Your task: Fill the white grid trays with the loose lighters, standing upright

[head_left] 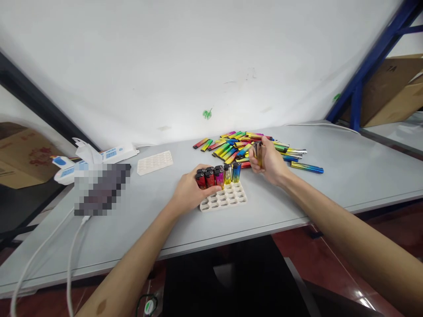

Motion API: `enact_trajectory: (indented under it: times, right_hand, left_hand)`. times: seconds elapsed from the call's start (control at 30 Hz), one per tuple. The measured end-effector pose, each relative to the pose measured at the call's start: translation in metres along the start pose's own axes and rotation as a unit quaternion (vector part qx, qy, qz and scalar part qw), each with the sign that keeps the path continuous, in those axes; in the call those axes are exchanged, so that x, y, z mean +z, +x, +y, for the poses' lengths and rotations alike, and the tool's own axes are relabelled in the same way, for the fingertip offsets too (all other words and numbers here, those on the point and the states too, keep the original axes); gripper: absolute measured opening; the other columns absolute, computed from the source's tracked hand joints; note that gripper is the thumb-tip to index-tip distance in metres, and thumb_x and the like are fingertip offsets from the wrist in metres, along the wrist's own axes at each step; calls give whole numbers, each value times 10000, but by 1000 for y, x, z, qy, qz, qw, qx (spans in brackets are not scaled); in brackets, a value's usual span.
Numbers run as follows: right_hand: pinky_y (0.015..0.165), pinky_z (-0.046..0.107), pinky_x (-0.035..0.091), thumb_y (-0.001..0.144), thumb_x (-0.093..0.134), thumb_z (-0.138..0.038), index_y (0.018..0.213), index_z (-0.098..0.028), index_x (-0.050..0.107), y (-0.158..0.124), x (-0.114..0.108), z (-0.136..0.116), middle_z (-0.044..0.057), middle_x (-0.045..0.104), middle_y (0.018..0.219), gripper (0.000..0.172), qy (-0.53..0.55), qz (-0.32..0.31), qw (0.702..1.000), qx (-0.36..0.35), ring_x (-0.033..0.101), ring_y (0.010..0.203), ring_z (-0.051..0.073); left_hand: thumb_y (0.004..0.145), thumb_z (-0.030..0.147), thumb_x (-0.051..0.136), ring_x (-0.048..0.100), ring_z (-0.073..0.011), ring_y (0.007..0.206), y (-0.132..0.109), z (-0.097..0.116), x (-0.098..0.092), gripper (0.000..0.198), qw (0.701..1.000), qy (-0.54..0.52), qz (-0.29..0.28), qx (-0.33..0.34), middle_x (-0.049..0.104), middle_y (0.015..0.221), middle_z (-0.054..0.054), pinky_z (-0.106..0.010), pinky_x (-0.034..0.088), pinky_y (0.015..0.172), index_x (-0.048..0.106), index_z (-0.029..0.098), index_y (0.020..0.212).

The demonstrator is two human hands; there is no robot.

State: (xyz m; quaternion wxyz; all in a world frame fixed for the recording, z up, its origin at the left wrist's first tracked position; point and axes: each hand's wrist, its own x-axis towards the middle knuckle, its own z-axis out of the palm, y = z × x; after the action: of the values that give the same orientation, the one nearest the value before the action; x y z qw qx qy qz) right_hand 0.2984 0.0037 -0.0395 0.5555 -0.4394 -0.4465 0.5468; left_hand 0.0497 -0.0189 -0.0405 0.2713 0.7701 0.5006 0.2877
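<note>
A white tray (pixel 228 198) with rows of oval slots lies near the table's front. Several shiny lighters with black tops stand upright along its back: red ones (pixel 209 178), a pink-and-yellow one, a yellow one and a blue-and-yellow one (pixel 235 172). My left hand (pixel 191 189) is closed around the red ones at the left end, thumb across their front and fingers mostly hidden behind. To the right, my right hand (pixel 267 160) is closed on an upright, gold-brown metallic lighter (pixel 258 155), raised in front of a loose pile of multicoloured lighters (pixel 228 149).
A second white slotted tray (pixel 155 162) lies at the back left. Beside it are a power strip (pixel 115 153), a blurred-out dark object (pixel 105 189) and white cables (pixel 71 251). One lighter (pixel 307 167) lies at the pile's right edge. A white wall stands behind the table.
</note>
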Motion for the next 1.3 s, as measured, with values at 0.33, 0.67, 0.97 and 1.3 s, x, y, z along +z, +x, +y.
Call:
enact_trajectory:
  times: [0.33,0.67,0.97,1.3]
  right_hand:
    - [757,262,502,746,789,-428,808,-208,671,-8,-8,-9,3,637,852,257,-45,-88,992,-77,611,820,137]
    - [580,264,460,688,835,-296,906,-250,664,-15,-12,-17,-25,663,781,281,-60,-111,987,-97,616,698,131]
    - [602,282,509,691,836,-322,924,-242,569,-17,-9,-19,1,717,829,363,-69,-93,985,-125,643,669,140]
    - [744,369,545,709,825,-361,876,-226,591,-23,7,-7,20,713,785,318,-174,-47,957,-225,691,793,204]
  left_hand:
    - [707,464,770,682,-196,843,0,-2,1,487,1000,-5,2,-2,731,937,23,-302,529,740,589,266,1114]
    - [710,474,770,671,-189,789,0,-1,0,482,1000,-5,-4,-4,724,895,26,-308,525,728,587,265,1104]
    - [711,446,777,673,-185,800,0,-1,1,459,1000,-12,-5,-5,724,900,32,-297,513,726,588,263,1087]
    - [713,451,775,663,-174,774,0,-1,1,450,1000,-5,-3,0,716,878,43,-280,505,701,587,254,1072]
